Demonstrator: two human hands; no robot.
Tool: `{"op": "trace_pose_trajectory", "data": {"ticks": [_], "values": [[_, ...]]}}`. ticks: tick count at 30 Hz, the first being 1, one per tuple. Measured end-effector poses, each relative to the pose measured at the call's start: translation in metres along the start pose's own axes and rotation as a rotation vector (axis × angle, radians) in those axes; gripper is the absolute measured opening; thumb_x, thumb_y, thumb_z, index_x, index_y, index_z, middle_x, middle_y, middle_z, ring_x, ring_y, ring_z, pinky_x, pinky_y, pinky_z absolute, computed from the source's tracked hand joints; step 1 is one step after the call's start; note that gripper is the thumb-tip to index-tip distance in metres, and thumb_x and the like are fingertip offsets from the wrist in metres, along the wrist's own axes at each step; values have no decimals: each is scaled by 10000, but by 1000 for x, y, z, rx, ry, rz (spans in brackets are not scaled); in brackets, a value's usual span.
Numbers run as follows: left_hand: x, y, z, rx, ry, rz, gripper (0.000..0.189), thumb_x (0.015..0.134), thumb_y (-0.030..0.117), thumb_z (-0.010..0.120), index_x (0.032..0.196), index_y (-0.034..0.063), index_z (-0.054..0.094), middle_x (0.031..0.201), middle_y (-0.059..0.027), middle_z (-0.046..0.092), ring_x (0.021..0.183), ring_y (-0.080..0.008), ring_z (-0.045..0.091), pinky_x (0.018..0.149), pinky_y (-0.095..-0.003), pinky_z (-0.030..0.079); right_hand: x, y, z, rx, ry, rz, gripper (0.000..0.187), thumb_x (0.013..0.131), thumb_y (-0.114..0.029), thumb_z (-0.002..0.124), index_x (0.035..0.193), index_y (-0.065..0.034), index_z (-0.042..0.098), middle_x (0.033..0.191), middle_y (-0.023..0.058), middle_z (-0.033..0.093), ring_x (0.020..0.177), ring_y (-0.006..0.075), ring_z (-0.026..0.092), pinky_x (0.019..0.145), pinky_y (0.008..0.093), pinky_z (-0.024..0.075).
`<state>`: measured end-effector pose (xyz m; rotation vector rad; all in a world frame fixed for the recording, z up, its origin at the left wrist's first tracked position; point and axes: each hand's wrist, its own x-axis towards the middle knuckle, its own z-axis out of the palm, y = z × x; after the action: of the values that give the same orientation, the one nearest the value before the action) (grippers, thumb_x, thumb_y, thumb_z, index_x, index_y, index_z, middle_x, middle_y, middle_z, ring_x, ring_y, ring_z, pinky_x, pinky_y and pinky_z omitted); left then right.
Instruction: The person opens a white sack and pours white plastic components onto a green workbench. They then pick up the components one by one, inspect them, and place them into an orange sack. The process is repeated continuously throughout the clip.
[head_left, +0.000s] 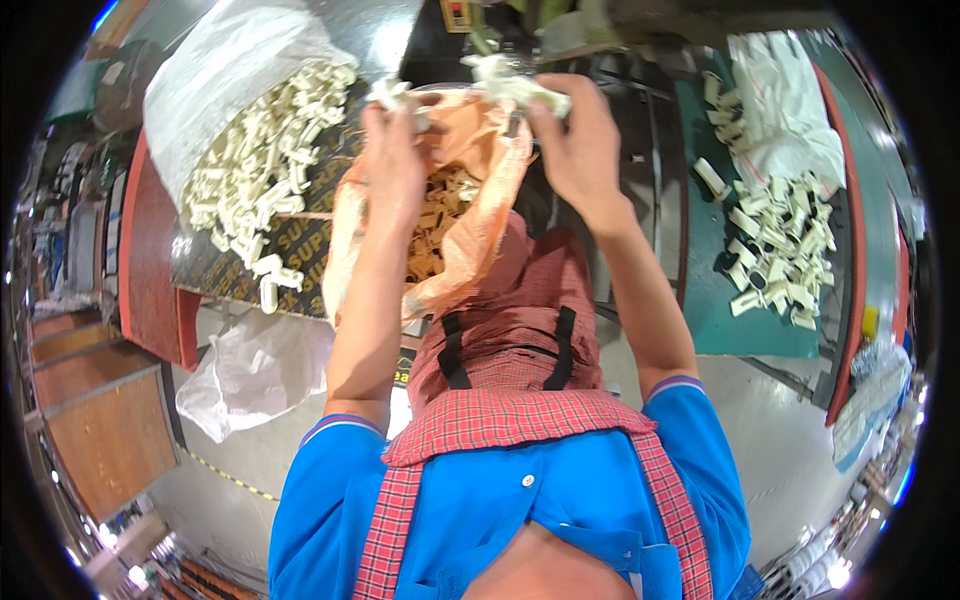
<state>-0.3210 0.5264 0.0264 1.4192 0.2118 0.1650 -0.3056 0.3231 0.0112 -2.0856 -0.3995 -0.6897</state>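
Observation:
An orange woven sack (484, 247) gapes in front of me, with many small moulded plastic parts (433, 232) inside, tinted orange. Above its left rim, my left hand (397, 161) has cream-white plastic parts (390, 95) at its fingertips, blurred. On the far right side of the mouth, my right hand (589, 146) pinches a cream-white plastic part (553, 101) between thumb and fingers. More whitish pieces (495, 75) sit beside it over the sack's far rim; blur hides how many it holds.
Left, a white sack (232, 82) spills cream-white parts (277, 161) over a dark printed board (311, 259). Right, a green-topped table (705, 300) bears another white sack (787, 112) and a heap of similar parts (784, 240). A translucent plastic bag (251, 367) hangs below the left board.

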Motion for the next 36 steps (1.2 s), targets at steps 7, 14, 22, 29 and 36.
{"op": "trace_pose_trajectory", "data": {"ticks": [7,14,22,29,36], "values": [[-8,-6,-18,-22,-12,127,295,1114,227,553,1344,45,588,1191,-130,761,695,-77,673,503,-168,431,-38,136,-113,-774,142,48,350,877,-299,799,1190,-156,735,1162,37,731,1153,278,632,966,432,468],[-31,-35,29,-174,-397,-321,327,1130,278,512,1334,47,622,1148,-123,763,702,-86,696,513,-172,452,-94,206,-180,-868,-151,336,328,902,-205,783,1223,-141,755,1083,82,683,1041,277,682,895,451,506],[-32,-35,39,-89,-572,-281,378,1114,298,563,1352,10,623,1108,-61,758,716,-81,705,552,-181,477,-31,-1,-79,548,-513,681,308,1038,-307,644,1030,-7,713,739,4,626,580,75,563,524,236,381],[-40,-50,31,-73,-439,2,361,1089,194,615,1366,-37,605,1012,-25,731,704,-93,689,656,-231,527,-20,-21,-56,290,-461,616,258,1024,-253,663,1024,-1,723,716,20,628,579,93,542,545,247,404],[-5,-21,30,656,-227,581,289,979,169,702,1232,45,637,917,-148,735,761,-293,745,656,-406,554,6,-16,-32,-17,-194,-154,164,966,-139,697,1045,5,693,931,170,684,828,408,668,724,438,547]]}}
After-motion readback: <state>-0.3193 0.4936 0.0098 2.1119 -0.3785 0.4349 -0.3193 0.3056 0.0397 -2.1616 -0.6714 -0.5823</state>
